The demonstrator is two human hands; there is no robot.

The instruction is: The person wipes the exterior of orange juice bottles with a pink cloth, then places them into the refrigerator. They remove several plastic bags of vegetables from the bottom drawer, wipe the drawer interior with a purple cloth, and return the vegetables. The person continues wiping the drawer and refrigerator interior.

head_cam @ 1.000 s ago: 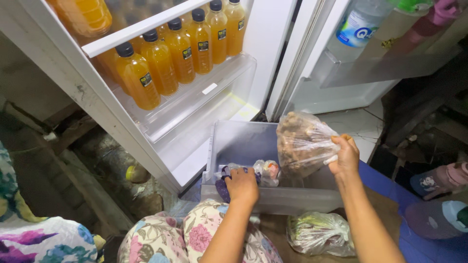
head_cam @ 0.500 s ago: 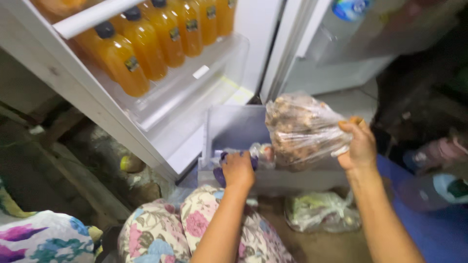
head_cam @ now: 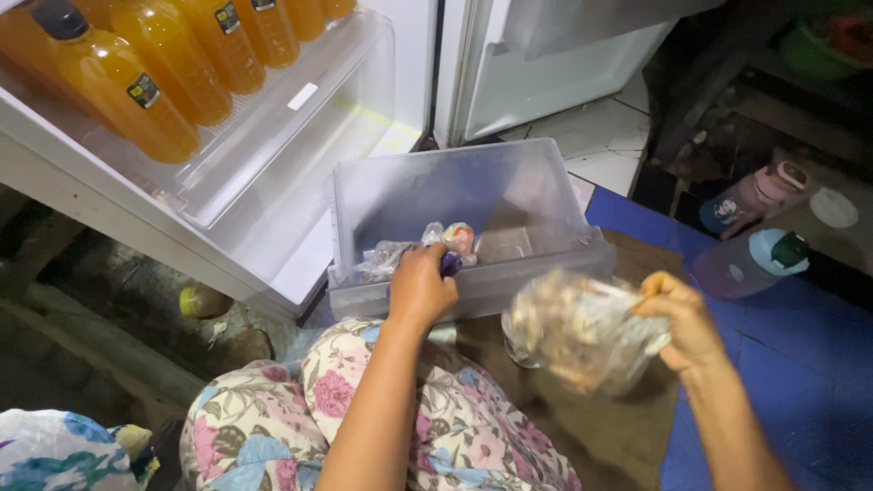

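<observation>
Holding a clear plastic bag of brownish food (head_cam: 582,332), the right hand (head_cam: 682,318) grips its gathered top; a second ago that bag hung above the drawer, and now it is out, low beside the knee over the floor. Meanwhile the left hand (head_cam: 420,289) stays closed on a small wrapped packet (head_cam: 450,241) inside the clear fridge drawer (head_cam: 473,186) (one drawer, pulled out). Beyond the left hand, five orange juice bottles (head_cam: 118,91) show; past the right hand stand two water bottles (head_cam: 750,259).

The clear bag (head_cam: 582,332) is motion-blurred, its brownish contents indistinct.
</observation>
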